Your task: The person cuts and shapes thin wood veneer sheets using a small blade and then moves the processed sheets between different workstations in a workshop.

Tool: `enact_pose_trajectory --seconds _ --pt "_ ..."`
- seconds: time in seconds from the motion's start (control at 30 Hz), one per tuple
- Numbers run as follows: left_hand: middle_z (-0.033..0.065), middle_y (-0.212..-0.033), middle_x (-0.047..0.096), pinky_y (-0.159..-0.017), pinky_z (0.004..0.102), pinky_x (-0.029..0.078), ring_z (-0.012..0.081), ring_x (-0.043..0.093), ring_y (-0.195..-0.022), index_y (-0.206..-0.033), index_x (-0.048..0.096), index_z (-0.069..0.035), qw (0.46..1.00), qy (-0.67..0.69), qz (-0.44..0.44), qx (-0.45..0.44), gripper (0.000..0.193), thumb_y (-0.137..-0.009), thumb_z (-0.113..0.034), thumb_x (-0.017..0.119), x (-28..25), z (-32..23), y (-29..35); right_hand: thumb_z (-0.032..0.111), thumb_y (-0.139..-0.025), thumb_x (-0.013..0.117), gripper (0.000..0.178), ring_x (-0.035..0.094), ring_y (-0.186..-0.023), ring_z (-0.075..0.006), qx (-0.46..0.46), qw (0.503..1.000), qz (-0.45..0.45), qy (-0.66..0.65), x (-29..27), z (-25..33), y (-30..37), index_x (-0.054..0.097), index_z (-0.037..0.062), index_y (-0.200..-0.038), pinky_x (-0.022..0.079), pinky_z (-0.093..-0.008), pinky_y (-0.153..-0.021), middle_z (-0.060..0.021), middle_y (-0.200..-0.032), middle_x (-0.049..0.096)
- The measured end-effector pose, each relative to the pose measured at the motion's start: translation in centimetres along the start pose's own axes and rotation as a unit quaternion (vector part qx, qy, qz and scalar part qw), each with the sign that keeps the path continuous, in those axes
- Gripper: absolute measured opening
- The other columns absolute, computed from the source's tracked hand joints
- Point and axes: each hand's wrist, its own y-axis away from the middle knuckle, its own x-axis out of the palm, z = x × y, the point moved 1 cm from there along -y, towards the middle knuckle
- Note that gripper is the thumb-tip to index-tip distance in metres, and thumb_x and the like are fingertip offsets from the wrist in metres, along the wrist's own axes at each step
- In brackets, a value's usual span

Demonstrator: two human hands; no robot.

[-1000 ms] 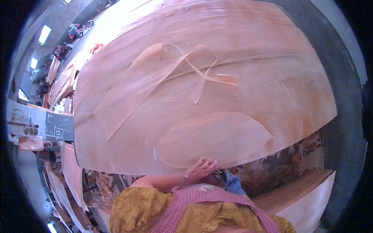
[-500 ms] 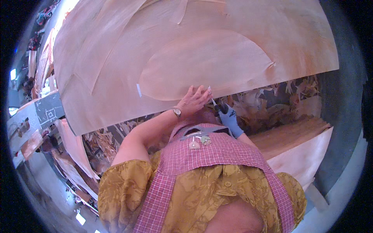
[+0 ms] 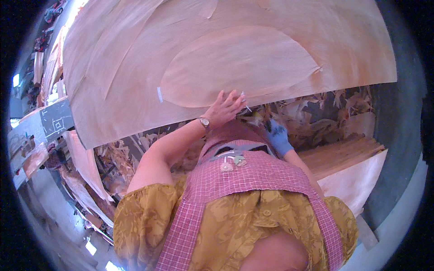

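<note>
A large pale wood veneer sheet (image 3: 122, 104) spreads before me, with an oval veneer piece (image 3: 235, 63) lying on it or set into it. My left hand (image 3: 222, 109), bare and wearing a wristwatch (image 3: 205, 121), rests at the sheet's near edge with fingers stretched out and flat. Beside its fingertips is a thin white strip (image 3: 247, 106), apparently tape, its end reaching past the edge. My right hand (image 3: 279, 136), in a blue glove, is lower and to the right, off the sheet. Its fingers seem curled around something dark, blurred and partly hidden.
Another white tape strip (image 3: 159, 95) sticks at the oval's left. Veneer scraps (image 3: 316, 115) are heaped below the near edge. A stack of brown veneer (image 3: 343, 156) stands at the right. A grey beam with chalk marks (image 3: 56, 124) runs at the left.
My gloved right hand has drawn down and right, away from the left fingertips; the slim bright-tipped tool it held no longer shows clearly. The sheet and left hand appear slightly higher in view.
</note>
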Motion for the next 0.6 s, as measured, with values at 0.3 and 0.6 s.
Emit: enact_pose_trajectory --seconds 0.3,0.6 --pt "0.0018 -0.148 0.037 -0.103 0.0538 0.035 0.0275 0.037 -0.133 -0.146 0.038 -0.027 0.995 0.096 0.010 -0.016 0.072 -0.081 -0.038 0.067 -1.4 0.7 -0.5 0.014 -0.094 0.060 0.024 0.062 -0.076 -0.0129 0.053 0.926 -0.091 -0.362 -10.3 0.4 -3.6 0.062 -0.0005 -0.113 0.051 -0.0283 -0.072 -0.0065 -0.097 0.071" --pt "0.0032 -0.145 0.044 -0.098 0.0467 0.035 0.0259 0.048 -0.123 -0.144 0.041 -0.027 0.964 0.262 0.010 -0.047 0.069 -0.080 -0.031 0.068 -4.3 3.4 -1.9 0.026 -0.090 0.070 0.027 0.049 -0.051 -0.0046 0.040 0.914 0.004 -0.405 -16.3 12.8 -24.0 0.065 0.0052 -0.106 0.037 -0.0213 -0.046 -0.0021 -0.078 0.068"
